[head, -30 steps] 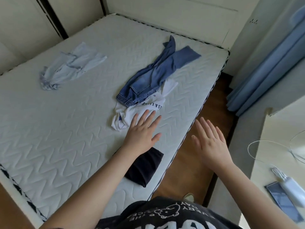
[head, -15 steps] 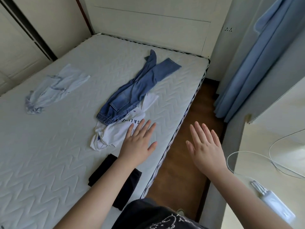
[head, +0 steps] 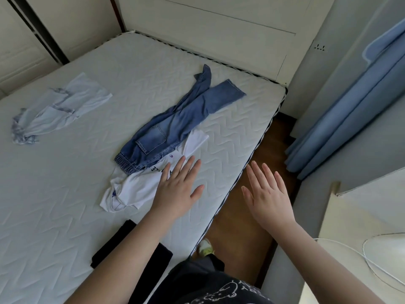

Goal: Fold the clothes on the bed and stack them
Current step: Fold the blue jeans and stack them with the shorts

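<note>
The left hand [head: 178, 189] is held flat with its fingers straight and spread, and nothing is gripped by it; whether the palm rests on the cloth or hangs just above it cannot be told. The right hand [head: 266, 194] is likewise spread flat and empty, and it is seen over the wooden floor [head: 245, 218], past the mattress edge at 3 o'clock from the left hand.

The white T-shirt [head: 135, 187] is found crumpled on the bed [head: 65, 216], just at 9 to 10 o'clock from the left hand, with the left fingertips overlapping its printed edge. Its far part is covered by the blue jeans [head: 175, 126], whose long axis is judged to run from the elastic waistband at 10 o'clock of the left hand out toward 1 o'clock, where the leg ends lie near the headboard [head: 219, 29].

The left hand is judged much the nearer to both garments; a reach across toward 10 o'clock would be needed from the right.

A dark folded garment [head: 111, 246] is seen by the left forearm at 7 o'clock, partly hidden by it. A pale blue garment [head: 59, 110] is left unfolded well apart, at 10 o'clock across the bed.
</note>
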A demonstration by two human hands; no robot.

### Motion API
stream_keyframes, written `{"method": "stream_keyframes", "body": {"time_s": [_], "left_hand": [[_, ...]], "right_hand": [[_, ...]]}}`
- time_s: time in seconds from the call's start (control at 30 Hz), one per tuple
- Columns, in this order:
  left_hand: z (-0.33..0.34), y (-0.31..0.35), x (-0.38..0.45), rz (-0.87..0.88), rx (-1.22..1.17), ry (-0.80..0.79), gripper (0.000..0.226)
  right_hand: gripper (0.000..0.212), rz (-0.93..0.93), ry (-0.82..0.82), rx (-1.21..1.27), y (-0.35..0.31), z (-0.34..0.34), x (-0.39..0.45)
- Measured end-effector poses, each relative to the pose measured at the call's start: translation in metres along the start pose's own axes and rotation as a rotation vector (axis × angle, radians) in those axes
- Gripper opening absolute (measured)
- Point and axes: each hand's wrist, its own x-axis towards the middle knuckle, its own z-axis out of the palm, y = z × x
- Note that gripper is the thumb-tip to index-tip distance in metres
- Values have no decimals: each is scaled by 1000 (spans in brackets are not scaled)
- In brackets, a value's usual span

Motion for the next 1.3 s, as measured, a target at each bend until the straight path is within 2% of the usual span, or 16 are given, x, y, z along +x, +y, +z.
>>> {"method": "stream_keyframes", "body": {"time_s": [0.17,0.4,0.63,1.0,1.3], "left_hand": [[1,-36,54,-70,-42,21,72],[-2,-84,90,-163,-65,75,65],[18,-132,98,-377,-63,-28,69],[58,-166,112,-796,-168,-127,66],[102,-207,134,-948,-189,-111,71]], "right_hand": [[61,-48,-55,-51,0,-5,79],[62,-178,-69,-73,-38,-10,166],[64,-393,-78,-106,-72,-9,257],[59,-813,-194,-41,-137,35,381],[60,-1010,-264,-104,-196,95,445]]}}
